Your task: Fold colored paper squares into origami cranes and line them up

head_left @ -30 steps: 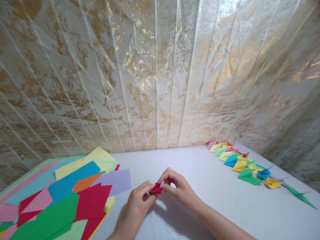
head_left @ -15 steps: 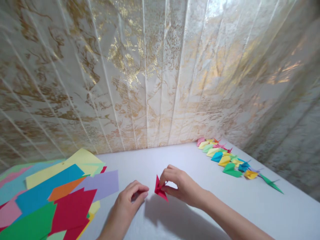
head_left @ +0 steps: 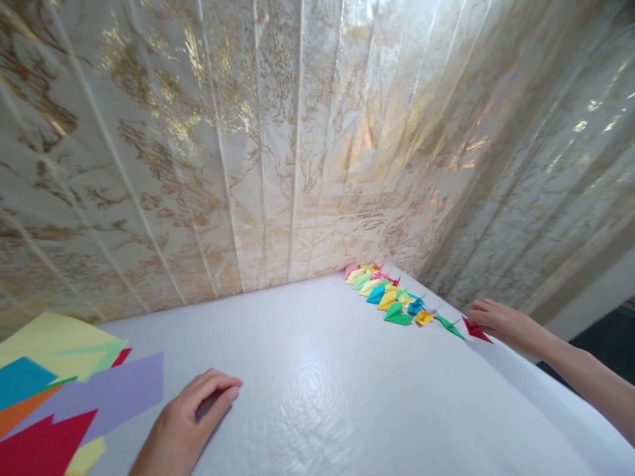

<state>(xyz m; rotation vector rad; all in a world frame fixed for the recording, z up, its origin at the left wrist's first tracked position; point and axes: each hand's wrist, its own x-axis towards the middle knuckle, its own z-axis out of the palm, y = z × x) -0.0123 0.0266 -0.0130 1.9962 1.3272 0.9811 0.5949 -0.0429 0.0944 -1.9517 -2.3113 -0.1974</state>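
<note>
Out at the right edge of the white table (head_left: 278, 344), my right hand (head_left: 501, 322) grips a red folded paper piece (head_left: 477, 330) between its fingers. The piece is just right of a green folded paper figure (head_left: 450, 326). My left hand (head_left: 198, 413) rests on the table toward the left, its thumb and fingertips pressed together with nothing between them. Rows of small folded paper figures stand at the back right, among them a green one (head_left: 397, 315), a yellow one (head_left: 424, 318) and a blue one (head_left: 376, 294).
Loose coloured paper sheets overlap at the far left, including a purple sheet (head_left: 133, 390), a red sheet (head_left: 49, 443) and a pale yellow sheet (head_left: 54, 337). Behind the table hangs a gold-patterned curtain (head_left: 278, 145).
My right hand has carried the red folded piece from the table's middle to the right edge. The view has turned right. My left hand keeps its pinched shape beside the sheets.
</note>
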